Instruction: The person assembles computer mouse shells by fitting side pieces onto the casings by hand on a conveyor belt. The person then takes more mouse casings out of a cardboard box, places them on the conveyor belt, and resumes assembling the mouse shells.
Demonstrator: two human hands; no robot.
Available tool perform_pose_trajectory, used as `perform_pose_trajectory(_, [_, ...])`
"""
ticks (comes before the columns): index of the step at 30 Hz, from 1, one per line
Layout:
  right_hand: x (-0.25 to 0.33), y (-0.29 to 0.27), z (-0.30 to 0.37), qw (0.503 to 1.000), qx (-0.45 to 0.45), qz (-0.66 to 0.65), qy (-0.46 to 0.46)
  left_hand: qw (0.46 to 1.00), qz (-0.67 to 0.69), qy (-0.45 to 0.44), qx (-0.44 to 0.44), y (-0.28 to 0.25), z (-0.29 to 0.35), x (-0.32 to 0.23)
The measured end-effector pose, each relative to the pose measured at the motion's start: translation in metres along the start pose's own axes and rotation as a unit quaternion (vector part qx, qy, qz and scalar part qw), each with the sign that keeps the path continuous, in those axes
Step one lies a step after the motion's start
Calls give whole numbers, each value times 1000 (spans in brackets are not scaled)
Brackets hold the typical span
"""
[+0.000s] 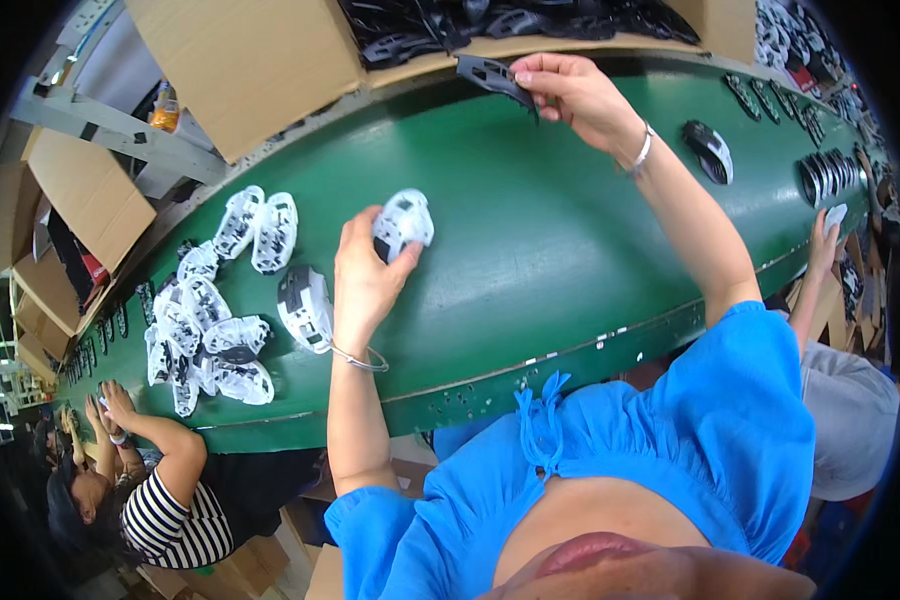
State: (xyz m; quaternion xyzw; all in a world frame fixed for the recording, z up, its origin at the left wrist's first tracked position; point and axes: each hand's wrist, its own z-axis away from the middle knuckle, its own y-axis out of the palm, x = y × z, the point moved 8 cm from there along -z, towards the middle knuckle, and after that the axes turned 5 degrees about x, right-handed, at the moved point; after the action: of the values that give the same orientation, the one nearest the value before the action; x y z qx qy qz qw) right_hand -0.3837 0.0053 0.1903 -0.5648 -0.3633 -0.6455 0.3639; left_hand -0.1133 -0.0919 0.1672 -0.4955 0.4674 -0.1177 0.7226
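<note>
My left hand (367,270) is closed round a white-and-black plastic shell (405,222), an oval part with dark pieces inside, held over the green work surface (530,250). Farther off to the right, my right hand (582,98) pinches a black plastic cover (494,78) with cut-outs between thumb and fingers. That cover is near the front edge of a cardboard box of similar black parts (520,22). Beside my left wrist lies a black-and-white shell (305,308), apart from the hand.
A pile of white shells (205,325) lies on the left. Another black-and-white shell (708,152) and a row of dark parts (828,176) lie on the right. A cardboard flap (245,70) rises at the back left. Co-workers sit on both sides, one in a striped shirt (178,520).
</note>
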Motion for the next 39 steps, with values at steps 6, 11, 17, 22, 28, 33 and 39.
perform_pose_trajectory(6, [-34, 51, 69, 989, 14, -131, 65, 733, 679, -49, 1, 27, 7, 2])
perform_pose_trajectory(11, [-35, 78, 90, 998, 36, -40, 12, 612, 782, -91, 78, 52, 15, -6])
perform_pose_trajectory(17, [19, 99, 109, 886, 138, 356, -264, 668, 726, -42, 157, 46, 21, -18])
perform_pose_trajectory(22, [5, 92, 102, 834, 77, 455, -302, 617, 748, -3, 245, 47, 30, -46])
perform_pose_trajectory(28, [-3, 100, 102, 868, 49, 378, -317, 776, 607, 45, 163, 41, 31, -48])
perform_pose_trajectory(33, [11, 74, 114, 904, -191, 210, -320, 637, 762, -61, 99, 45, 31, -22])
perform_pose_trajectory(39, [-28, 103, 98, 945, -62, 243, -212, 610, 786, -70, 70, 44, 33, -19])
